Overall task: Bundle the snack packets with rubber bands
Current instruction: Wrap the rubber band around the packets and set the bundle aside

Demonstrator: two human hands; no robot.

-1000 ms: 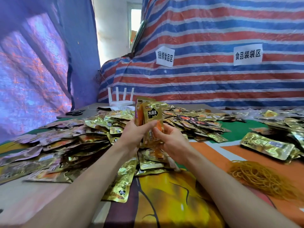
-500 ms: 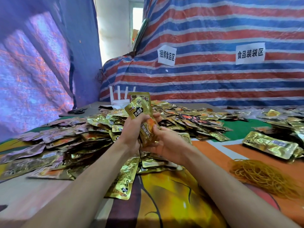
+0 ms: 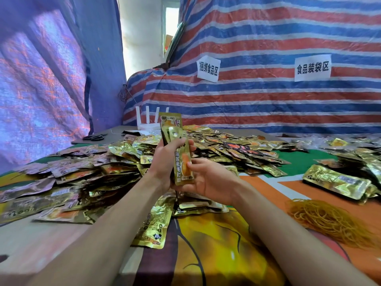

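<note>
- Head view, our two hands meet over the table (image 3: pixel 268 182). The left hand (image 3: pixel 165 162) wraps its fingers round the middle of a small stack of gold foil snack packets (image 3: pixel 181 153). The right hand (image 3: pixel 208 180) pinches the stack's lower end, thumb on the front face.
- The stack stands with its long axis upright, top leaning slightly away from us. One packet at the back pokes up above the front one. We make out at least two packets there and cannot tell the full number.
- We see no band on the stack and none on either hand.
- The move ahead, as we judge it, turns on the tangled pile of tan rubber bands (image 3: pixel 329 219). It lies to the right of the grip and nearer to us, well apart from it.
- The right hand is the nearer one, so we expect it to let go and reach while the left keeps the stack squared.
- Counts: two hands, one held stack, one pile of bands too many to count.
- A heap of loose gold foil packets (image 3: pixel 82 176) spreads left of the grip and behind it, far too many to count.
- One block of gold packets (image 3: pixel 338 182) lies to the right, beyond the bands. Whether it is banded we cannot tell.
</note>
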